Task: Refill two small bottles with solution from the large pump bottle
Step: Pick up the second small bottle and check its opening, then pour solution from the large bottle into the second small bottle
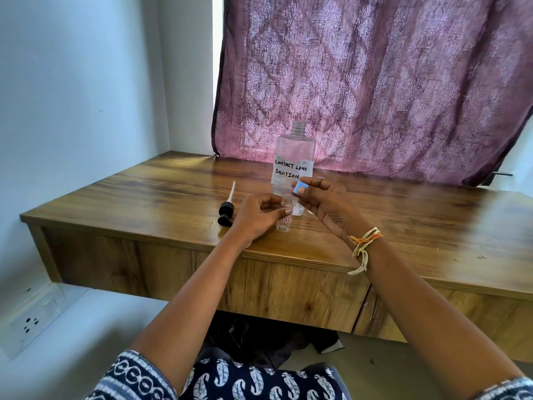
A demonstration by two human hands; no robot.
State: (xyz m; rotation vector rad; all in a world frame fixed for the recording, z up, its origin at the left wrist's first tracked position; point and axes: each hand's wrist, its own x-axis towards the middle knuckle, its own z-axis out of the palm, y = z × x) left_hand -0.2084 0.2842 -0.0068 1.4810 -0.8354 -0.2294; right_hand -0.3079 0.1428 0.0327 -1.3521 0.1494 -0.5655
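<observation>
Big bottle [294, 157] stands on the table [403, 226], w/ the curtain [375, 82] behind it. Pump [226, 212] lies on the table, left of the big bottle. Small bottle [285, 217] is in front of the big bottle, betw. left hand [258, 216] & right hand [326, 202]. Cap [301, 187] is above the small bottle.

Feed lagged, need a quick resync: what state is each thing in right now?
Large bottle: upright, neck open, pump off.
Pump: lying on desk.
Small bottle: uncapped, held by left hand.
Blue cap: off, pinched by right hand.
</observation>
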